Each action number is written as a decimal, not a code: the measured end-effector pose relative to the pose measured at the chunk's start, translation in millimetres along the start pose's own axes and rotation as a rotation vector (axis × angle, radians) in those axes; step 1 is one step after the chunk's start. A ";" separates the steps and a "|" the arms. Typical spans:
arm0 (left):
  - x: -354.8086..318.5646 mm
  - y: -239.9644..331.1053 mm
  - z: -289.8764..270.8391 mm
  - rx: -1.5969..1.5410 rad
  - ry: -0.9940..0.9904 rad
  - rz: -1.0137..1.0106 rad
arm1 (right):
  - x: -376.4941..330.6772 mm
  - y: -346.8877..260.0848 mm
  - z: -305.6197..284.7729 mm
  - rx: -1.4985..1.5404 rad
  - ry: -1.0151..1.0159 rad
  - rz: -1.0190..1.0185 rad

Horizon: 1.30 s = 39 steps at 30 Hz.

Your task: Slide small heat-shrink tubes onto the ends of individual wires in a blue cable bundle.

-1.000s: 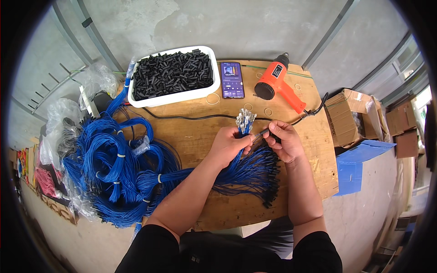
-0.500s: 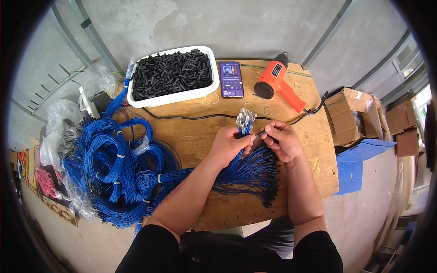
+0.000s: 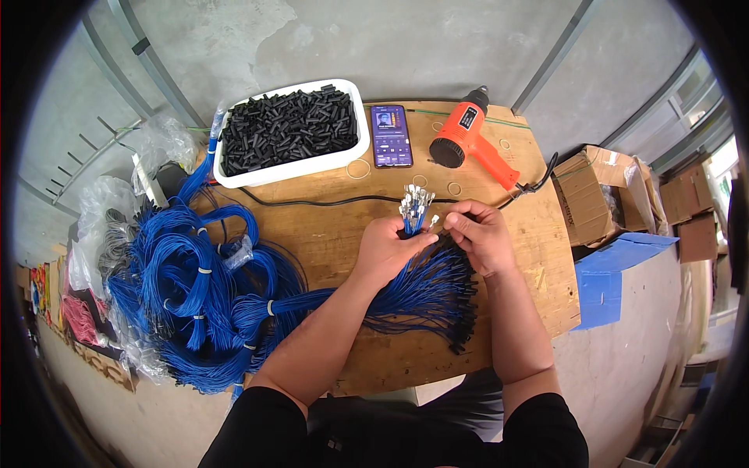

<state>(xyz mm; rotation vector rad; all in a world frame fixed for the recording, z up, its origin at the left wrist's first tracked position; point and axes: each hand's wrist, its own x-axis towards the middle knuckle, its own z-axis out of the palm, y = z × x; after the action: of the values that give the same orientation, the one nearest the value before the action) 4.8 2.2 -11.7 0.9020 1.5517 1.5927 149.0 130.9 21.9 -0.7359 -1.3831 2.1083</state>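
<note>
My left hand (image 3: 388,248) is closed around a bundle of blue wires (image 3: 412,225), whose silvery crimp terminals (image 3: 416,200) stick up above the fingers. One single terminal (image 3: 434,221) points out beside the left thumb, toward my right hand (image 3: 480,232). The right thumb and fingers are pinched together just right of that terminal; whatever they hold is hidden. Below both hands more blue wires (image 3: 421,300) fan out across the wooden table (image 3: 530,296), black sleeves (image 3: 466,312) on their ends.
A white tub (image 3: 361,144) full of short black sleeves (image 3: 289,129) stands at the back, beside a phone (image 3: 391,136) and an orange heat gun (image 3: 473,140). Coiled blue wire bundles (image 3: 195,273) cover the left side. A black cord (image 3: 328,203) crosses behind my hands. Cardboard boxes (image 3: 593,199) stand right.
The dark sleeve between my hands no longer shows there, and a bare terminal now does. My right hand has moved slightly left and up. The view has shifted a little.
</note>
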 end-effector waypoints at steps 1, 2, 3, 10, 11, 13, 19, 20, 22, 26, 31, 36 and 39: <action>-1.1 3.7 -0.1 -0.002 -0.035 -0.018 | -0.9 0.2 2.0 0.001 0.000 0.000; -1.4 5.4 -0.2 -0.004 -0.069 -0.036 | -1.9 -0.3 4.0 -0.010 -0.024 0.006; -1.5 5.3 0.0 -0.004 -0.068 -0.035 | -2.7 -1.1 5.4 -0.021 -0.049 0.012; -0.5 2.8 -0.7 -0.202 -0.147 -0.063 | -1.5 -1.2 -0.5 -0.019 -0.120 -0.016; 0.0 2.5 -0.8 -0.280 -0.158 -0.077 | -1.4 -1.3 -0.7 -0.032 -0.117 -0.007; -0.5 2.7 -0.8 -0.314 -0.155 -0.086 | -1.4 -1.2 -0.7 -0.044 -0.116 0.001; -0.6 6.2 2.1 -0.317 -0.100 -0.130 | -2.1 1.2 1.0 -0.139 -0.100 -0.053; -0.9 8.1 3.3 -0.302 -0.060 -0.141 | -2.5 0.6 1.2 -0.127 -0.090 -0.040; -0.3 4.9 1.8 -0.294 -0.063 -0.113 | -2.3 0.3 2.7 -0.114 -0.084 -0.027; 0.2 0.8 1.6 -0.334 -0.064 -0.084 | 1.4 -3.7 -3.0 0.171 -0.116 0.106; -0.3 6.8 -0.6 -0.332 -0.061 -0.173 | 9.5 -5.3 -14.7 0.621 -0.073 0.168; 0.0 7.8 -0.9 -0.356 -0.064 -0.154 | 15.3 4.9 -22.3 0.506 -0.078 0.090; -0.2 8.8 0.5 -0.356 -0.041 -0.160 | 13.2 2.5 -20.2 0.462 -0.070 0.078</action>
<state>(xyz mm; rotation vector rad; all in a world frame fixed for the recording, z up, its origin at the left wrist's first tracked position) 5.1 2.2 -2.9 0.5961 1.2252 1.6531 152.9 152.1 10.7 -0.5357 -0.8543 2.4088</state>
